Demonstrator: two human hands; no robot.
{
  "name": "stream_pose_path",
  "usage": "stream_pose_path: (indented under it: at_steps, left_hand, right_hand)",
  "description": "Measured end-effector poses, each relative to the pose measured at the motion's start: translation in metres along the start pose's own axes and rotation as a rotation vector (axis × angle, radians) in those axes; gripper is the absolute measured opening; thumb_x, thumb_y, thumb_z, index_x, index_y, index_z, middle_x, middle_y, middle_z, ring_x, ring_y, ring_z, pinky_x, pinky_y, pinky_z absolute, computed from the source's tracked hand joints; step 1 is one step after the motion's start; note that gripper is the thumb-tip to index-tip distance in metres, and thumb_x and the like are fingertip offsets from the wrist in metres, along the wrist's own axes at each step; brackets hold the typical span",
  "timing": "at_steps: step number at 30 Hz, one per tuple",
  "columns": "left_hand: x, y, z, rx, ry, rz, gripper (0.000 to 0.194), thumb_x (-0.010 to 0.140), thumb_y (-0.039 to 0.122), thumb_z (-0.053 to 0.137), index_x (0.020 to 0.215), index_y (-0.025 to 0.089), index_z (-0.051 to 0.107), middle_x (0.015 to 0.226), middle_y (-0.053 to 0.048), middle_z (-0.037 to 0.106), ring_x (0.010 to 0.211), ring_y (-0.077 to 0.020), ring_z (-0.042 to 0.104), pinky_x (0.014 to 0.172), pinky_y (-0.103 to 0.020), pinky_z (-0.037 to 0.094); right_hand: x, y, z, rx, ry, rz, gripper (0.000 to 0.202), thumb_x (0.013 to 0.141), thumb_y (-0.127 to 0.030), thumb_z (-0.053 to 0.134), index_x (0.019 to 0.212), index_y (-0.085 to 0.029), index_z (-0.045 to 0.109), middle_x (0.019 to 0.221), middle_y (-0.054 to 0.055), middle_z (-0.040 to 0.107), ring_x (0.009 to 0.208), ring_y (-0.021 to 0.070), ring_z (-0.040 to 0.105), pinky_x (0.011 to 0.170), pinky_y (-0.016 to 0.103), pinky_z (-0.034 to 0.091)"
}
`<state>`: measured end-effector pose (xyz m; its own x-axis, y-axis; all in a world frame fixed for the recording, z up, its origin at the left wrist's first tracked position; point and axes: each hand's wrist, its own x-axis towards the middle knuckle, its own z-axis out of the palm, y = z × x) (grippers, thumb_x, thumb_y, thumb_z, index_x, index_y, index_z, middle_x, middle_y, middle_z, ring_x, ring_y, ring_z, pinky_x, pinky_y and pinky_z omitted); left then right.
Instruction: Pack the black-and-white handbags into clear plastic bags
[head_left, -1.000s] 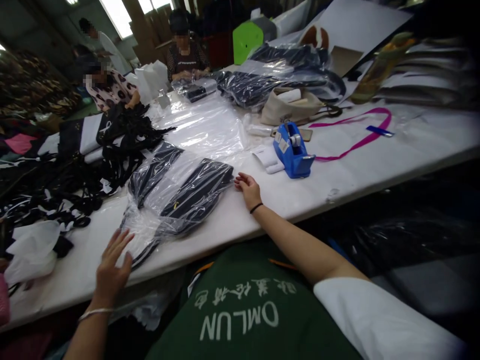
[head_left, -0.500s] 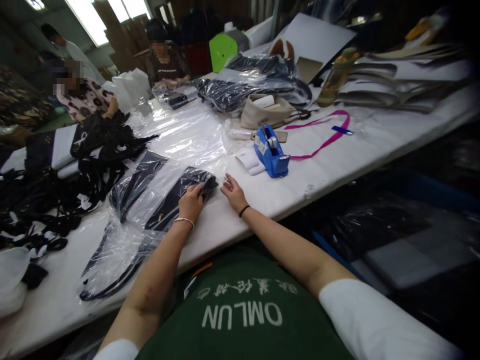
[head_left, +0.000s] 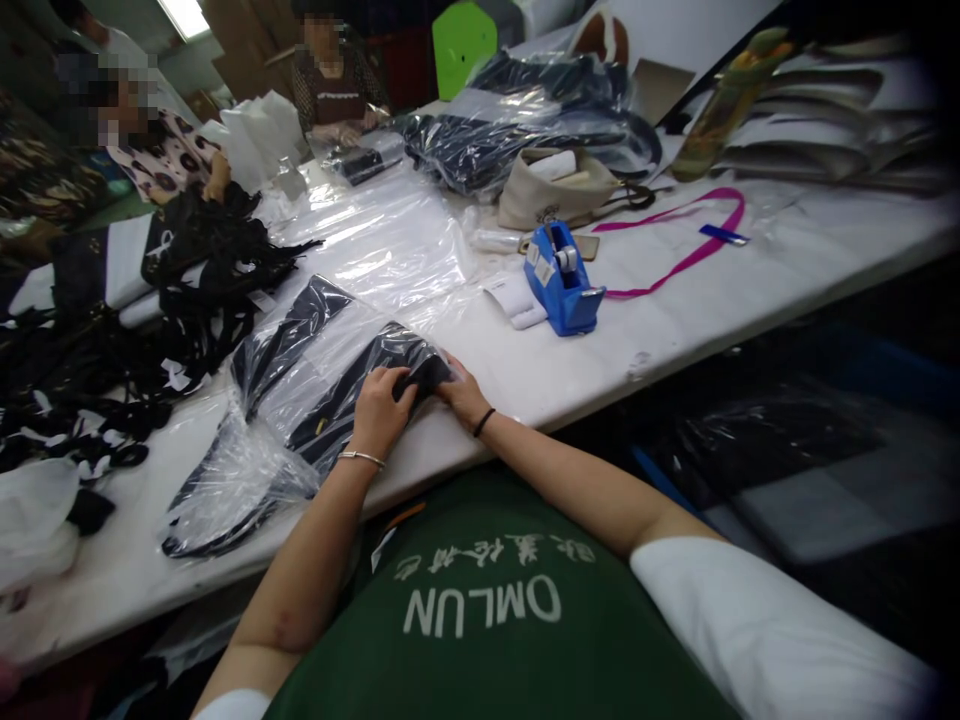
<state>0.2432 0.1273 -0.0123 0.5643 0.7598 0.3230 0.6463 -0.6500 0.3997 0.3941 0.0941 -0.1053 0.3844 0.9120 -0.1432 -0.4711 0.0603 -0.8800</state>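
Note:
A black-and-white bag (head_left: 319,370) with a long strap lies flat on the white table (head_left: 555,400), wrapped in clear plastic. My left hand (head_left: 380,412) rests on the near right part of the wrapped bag, its fingers curled over the plastic and the thumb close to them. At the bag's right end, my right hand (head_left: 463,395) grips the edge of the wrapping, its fingertips partly hidden behind it. Just beyond my right hand stands a blue tape dispenser (head_left: 562,285), beside a rolled white paper (head_left: 517,302).
Black straps and bags (head_left: 202,240) are heaped at left. Clear plastic sheets (head_left: 382,240) cover the table's middle. Farther back are plastic-wrapped bags (head_left: 525,130), a beige pouch (head_left: 555,190), a pink ribbon (head_left: 690,262) and a bottle (head_left: 727,105). Co-workers sit across the table.
My right hand has closed on the right end of the wrapped bag, where it was apart before. My left hand has stayed on the bag, its fingers more bent. The view has tilted down slightly.

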Motion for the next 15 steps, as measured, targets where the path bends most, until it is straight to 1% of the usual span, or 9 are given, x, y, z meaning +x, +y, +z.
stream_pose_path:
  at_steps: [1, 3, 5, 7, 8, 10, 12, 15]
  left_hand:
    - [0.004, 0.001, 0.002, 0.016, 0.026, -0.010, 0.017, 0.088, 0.023, 0.062, 0.104, 0.019, 0.067, 0.095, -0.007, 0.064, 0.093, -0.0231, 0.062, 0.088, -0.037, 0.052]
    - [0.007, 0.004, 0.008, 0.076, 0.061, -0.004, 0.013, 0.087, 0.018, 0.059, 0.099, 0.019, 0.065, 0.096, -0.008, 0.063, 0.095, -0.0246, 0.062, 0.089, -0.039, 0.052]
    - [0.005, 0.006, 0.013, 0.133, 0.084, 0.039, 0.016, 0.088, 0.019, 0.058, 0.103, 0.019, 0.063, 0.099, -0.010, 0.062, 0.099, -0.0261, 0.061, 0.092, -0.040, 0.051]
    - [0.000, 0.008, 0.017, 0.165, 0.085, 0.087, 0.022, 0.089, 0.020, 0.057, 0.111, 0.019, 0.060, 0.101, -0.011, 0.061, 0.102, -0.0268, 0.060, 0.093, -0.039, 0.050]
    - [-0.003, 0.009, 0.017, 0.175, 0.075, 0.103, 0.026, 0.089, 0.019, 0.056, 0.115, 0.018, 0.058, 0.102, -0.011, 0.061, 0.102, -0.0269, 0.060, 0.093, -0.039, 0.050]
    - [-0.005, 0.010, 0.015, 0.203, 0.051, 0.106, 0.033, 0.086, 0.014, 0.055, 0.118, 0.018, 0.057, 0.104, -0.012, 0.061, 0.101, -0.0272, 0.060, 0.092, -0.039, 0.051]
    - [-0.003, 0.012, 0.010, 0.231, 0.036, 0.100, 0.036, 0.083, 0.010, 0.054, 0.118, 0.018, 0.058, 0.105, -0.012, 0.062, 0.100, -0.0274, 0.061, 0.090, -0.039, 0.051]
    - [0.002, 0.015, 0.002, 0.220, 0.067, 0.128, 0.032, 0.085, 0.010, 0.053, 0.114, 0.019, 0.062, 0.105, -0.011, 0.063, 0.101, -0.0269, 0.061, 0.092, -0.039, 0.051]
  right_hand:
    - [0.000, -0.002, -0.001, -0.008, -0.002, 0.000, 0.080, 0.058, -0.029, 0.081, 0.133, -0.020, 0.057, 0.117, 0.005, 0.070, 0.103, 0.0223, 0.065, 0.096, 0.036, 0.052]
    - [-0.002, -0.006, -0.002, -0.039, -0.029, 0.001, 0.065, 0.059, -0.031, 0.080, 0.120, -0.019, 0.063, 0.105, 0.003, 0.072, 0.096, 0.0213, 0.065, 0.091, 0.035, 0.053]
    - [-0.004, -0.009, -0.004, -0.092, -0.079, -0.003, 0.053, 0.061, -0.036, 0.080, 0.109, -0.018, 0.065, 0.094, 0.002, 0.071, 0.089, 0.0201, 0.064, 0.086, 0.034, 0.054]
    - [-0.006, -0.012, -0.004, -0.141, -0.110, -0.004, 0.047, 0.062, -0.040, 0.080, 0.101, -0.018, 0.065, 0.088, 0.001, 0.070, 0.083, 0.0189, 0.063, 0.080, 0.033, 0.054]
    - [-0.007, -0.013, -0.004, -0.155, -0.104, -0.002, 0.046, 0.062, -0.041, 0.080, 0.098, -0.018, 0.064, 0.087, 0.001, 0.069, 0.081, 0.0183, 0.062, 0.078, 0.033, 0.054]
    - [-0.007, -0.013, -0.002, -0.166, -0.061, 0.017, 0.044, 0.061, -0.043, 0.080, 0.094, -0.018, 0.063, 0.083, 0.000, 0.067, 0.076, 0.0173, 0.061, 0.073, 0.032, 0.054]
    - [-0.007, -0.012, 0.001, -0.160, -0.019, 0.043, 0.041, 0.060, -0.042, 0.079, 0.089, -0.019, 0.061, 0.078, -0.001, 0.064, 0.071, 0.0166, 0.060, 0.067, 0.031, 0.055]
    - [-0.006, -0.013, 0.004, -0.151, -0.004, 0.065, 0.038, 0.059, -0.041, 0.076, 0.085, -0.019, 0.060, 0.073, -0.003, 0.061, 0.065, 0.0159, 0.059, 0.060, 0.030, 0.055]
